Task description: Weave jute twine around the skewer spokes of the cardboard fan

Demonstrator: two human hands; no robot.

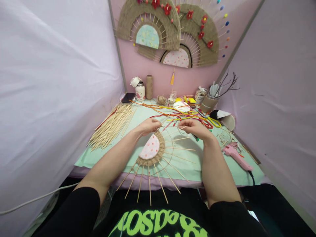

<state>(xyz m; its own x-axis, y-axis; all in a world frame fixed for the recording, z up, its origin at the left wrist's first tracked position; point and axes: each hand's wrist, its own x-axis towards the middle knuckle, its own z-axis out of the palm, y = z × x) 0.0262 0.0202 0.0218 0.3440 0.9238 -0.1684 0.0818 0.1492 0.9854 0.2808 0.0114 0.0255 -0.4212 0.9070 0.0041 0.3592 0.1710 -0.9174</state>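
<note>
A half-round fan (pixel 151 147) lies tilted between my arms, partly over the table's front edge. Its centre is white with pinkish dots, edged by a woven twine band (pixel 161 148), and thin wooden sticks (pixel 158 179) radiate from it. My left hand (pixel 151 126) is closed in a pinch at the fan's upper end, around a stick there. Thin twine (pixel 170 126) runs from that spot across to my right hand (pixel 192 128), whose fingertips are pinched on it. A loose curve of twine also crosses the sticks outside the woven band.
Loose wooden sticks (pixel 112 126) lie at the left, near a phone (pixel 128 97). Colourful pipe cleaners (pixel 209 122) spread across the back. A pink glue gun (pixel 237 156) rests at the right. Behind stand a jar (pixel 140 91), a twine spool (pixel 149 87) and a pot (pixel 209 102) with twigs.
</note>
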